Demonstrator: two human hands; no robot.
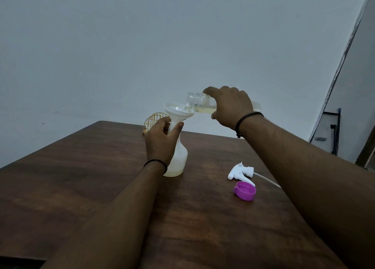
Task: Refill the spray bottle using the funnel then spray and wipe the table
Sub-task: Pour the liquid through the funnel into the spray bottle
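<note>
White and cloudy, the spray bottle (pixel 178 159) stands upright on the brown wooden table (pixel 81 177), a funnel (pixel 178 111) seated in its neck. The left hand (pixel 161 140) grips the neck just under the funnel. The right hand (pixel 230 106) grasps a clear bottle (pixel 199 103) tipped on its side, mouth over the funnel. Right of these lie the white spray head (pixel 241 171) and a purple cap (pixel 245 190). A yellow wire basket (pixel 153 119) sits behind.
</note>
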